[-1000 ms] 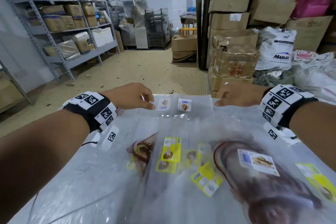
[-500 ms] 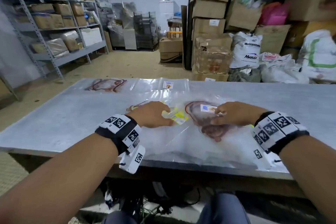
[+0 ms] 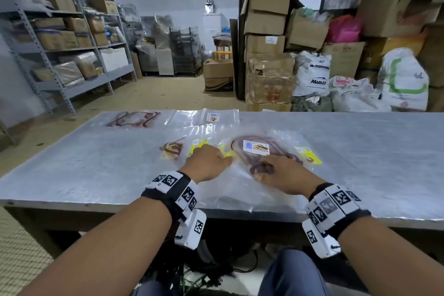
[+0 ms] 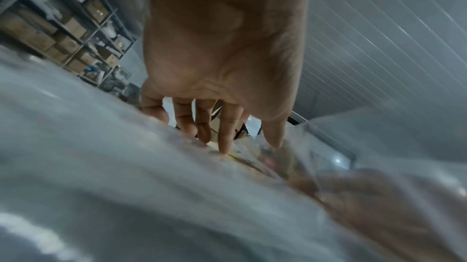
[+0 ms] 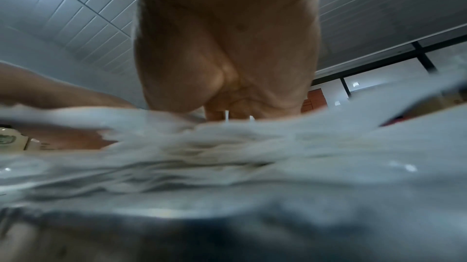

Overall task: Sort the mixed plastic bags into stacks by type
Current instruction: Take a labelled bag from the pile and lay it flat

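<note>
A loose pile of clear plastic bags [image 3: 240,182] lies near the front middle of the grey table [image 3: 72,163]. On top is a large bag with a brown ring print and a white-blue label [image 3: 255,148]. Yellow-labelled bags [image 3: 308,155] and a small brown-printed bag [image 3: 171,148] stick out around it. My left hand [image 3: 207,163] rests on the pile's left side, its straight fingers [image 4: 225,138] touching the plastic. My right hand [image 3: 281,174] lies flat on the large bag; crumpled plastic [image 5: 227,156] hides its fingertips in the right wrist view.
At the table's far edge lie a brown-printed bag [image 3: 133,119] and a clear bag with a small label [image 3: 212,117]. Beyond stand metal shelves [image 3: 60,55] on the left, stacked cartons [image 3: 266,55] and white sacks [image 3: 312,74] on the right.
Both hands have come back from the far edge of the table to the mixed pile near the front. The small-labelled bags stay at the far edge.
</note>
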